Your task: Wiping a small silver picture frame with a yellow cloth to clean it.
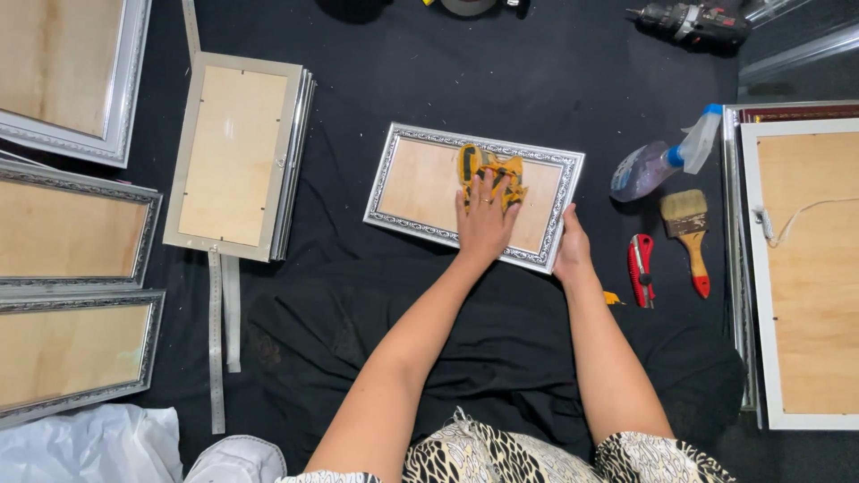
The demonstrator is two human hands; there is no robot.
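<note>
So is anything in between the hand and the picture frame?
Yes, under the left hand a yellow cloth lies between the palm and the silver frame's panel. The right hand grips the frame's right edge directly, nothing visible between.

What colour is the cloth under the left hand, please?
Yellow cloth, pressed by the left hand; head view.

Seen from above the silver-edged picture frame (474,197), both arms are bare from wrist to past the elbow, without sleeves or watch. The left hand (484,221) wears a thin ring on one finger; the right hand (572,243) shows none. Below the frame, the garment is cream with a dense black leaf-like print.
</note>
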